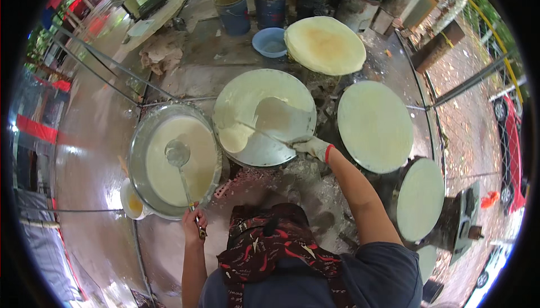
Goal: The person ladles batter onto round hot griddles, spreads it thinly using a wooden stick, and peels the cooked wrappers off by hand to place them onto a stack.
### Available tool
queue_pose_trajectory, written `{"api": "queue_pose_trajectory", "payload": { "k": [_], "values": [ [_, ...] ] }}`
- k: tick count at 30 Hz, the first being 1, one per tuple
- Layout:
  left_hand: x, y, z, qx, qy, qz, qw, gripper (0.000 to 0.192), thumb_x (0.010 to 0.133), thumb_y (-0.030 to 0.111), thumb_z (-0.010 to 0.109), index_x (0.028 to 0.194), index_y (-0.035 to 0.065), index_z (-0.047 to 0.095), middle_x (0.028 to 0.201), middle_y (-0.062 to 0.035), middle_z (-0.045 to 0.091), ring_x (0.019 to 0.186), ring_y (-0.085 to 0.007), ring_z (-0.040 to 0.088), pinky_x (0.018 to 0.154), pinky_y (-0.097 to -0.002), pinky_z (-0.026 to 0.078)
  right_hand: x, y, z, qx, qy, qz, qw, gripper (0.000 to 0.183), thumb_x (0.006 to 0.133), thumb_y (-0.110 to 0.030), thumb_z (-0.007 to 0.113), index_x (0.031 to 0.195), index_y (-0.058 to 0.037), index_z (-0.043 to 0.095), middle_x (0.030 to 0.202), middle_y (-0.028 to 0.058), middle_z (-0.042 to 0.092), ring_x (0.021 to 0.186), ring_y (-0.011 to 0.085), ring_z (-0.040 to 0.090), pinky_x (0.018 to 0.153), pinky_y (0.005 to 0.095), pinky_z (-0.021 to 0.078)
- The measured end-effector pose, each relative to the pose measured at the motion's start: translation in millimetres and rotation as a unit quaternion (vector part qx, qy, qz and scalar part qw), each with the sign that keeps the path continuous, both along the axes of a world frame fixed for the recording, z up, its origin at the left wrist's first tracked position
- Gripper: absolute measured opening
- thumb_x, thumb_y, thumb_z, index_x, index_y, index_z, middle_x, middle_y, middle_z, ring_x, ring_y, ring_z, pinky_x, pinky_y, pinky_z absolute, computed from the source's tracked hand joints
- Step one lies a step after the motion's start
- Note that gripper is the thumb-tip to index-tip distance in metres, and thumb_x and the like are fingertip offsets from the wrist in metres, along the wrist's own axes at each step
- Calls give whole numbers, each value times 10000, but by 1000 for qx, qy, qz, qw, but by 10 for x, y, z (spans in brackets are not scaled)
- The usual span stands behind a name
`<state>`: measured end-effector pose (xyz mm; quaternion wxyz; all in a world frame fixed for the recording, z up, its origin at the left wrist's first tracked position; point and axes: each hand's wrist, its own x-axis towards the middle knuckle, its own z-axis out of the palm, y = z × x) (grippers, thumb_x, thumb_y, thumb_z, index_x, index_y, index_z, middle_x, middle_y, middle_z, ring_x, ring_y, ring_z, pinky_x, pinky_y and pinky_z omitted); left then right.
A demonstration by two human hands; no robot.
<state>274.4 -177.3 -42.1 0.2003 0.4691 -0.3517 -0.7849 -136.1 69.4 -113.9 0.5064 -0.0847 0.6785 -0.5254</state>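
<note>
My left hand (pixel 195 223) grips the handle of a metal ladle (pixel 177 153), whose bowl rests at the surface of the pale batter (pixel 158 173) in a large metal basin (pixel 137 152). In a white glove with a red cuff, my right hand (pixel 311 146) holds a thin spreading tool (pixel 261 132) over the round griddle (pixel 270 159) in front of me. A layer of batter (pixel 249 86) covers the far and left parts of that griddle, while bare metal shows on the near right. The glove hides the tool's grip.
Several more round griddles covered with pale batter curve along the right, including a large one (pixel 375 126). Beyond stand a browned flatbread (pixel 327 44), a blue plastic basin (pixel 270 42) and metal buckets (pixel 232 13). A white container (pixel 133 200) is left of the batter basin.
</note>
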Motion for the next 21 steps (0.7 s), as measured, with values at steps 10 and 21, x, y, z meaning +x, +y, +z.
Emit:
{"api": "queue_pose_trajectory", "payload": {
  "k": [10, 21],
  "values": [
    [1038, -1024, -28, 68, 46, -106, 991, 297, 892, 71, 438, 1185, 38, 461, 666, -20, 422, 403, -59, 341, 336, -200, 306, 2562, -955, -185, -149, -136, -227, 953, 343, 909, -252, 582, 1217, -103, 567, 792, -4, 593, 552, 81, 493, 489, 232, 397],
    [1929, -1525, -29, 111, 78, -115, 984, 144, 879, 91, 452, 1011, 66, 504, 609, -8, 407, 359, -69, 341, 308, -220, 320, 3592, -2378, -181, 111, 115, -426, 890, 404, 890, -250, 508, 1214, -12, 539, 1039, 176, 644, 975, 277, 610, 877, 346, 439]
  ]
}}
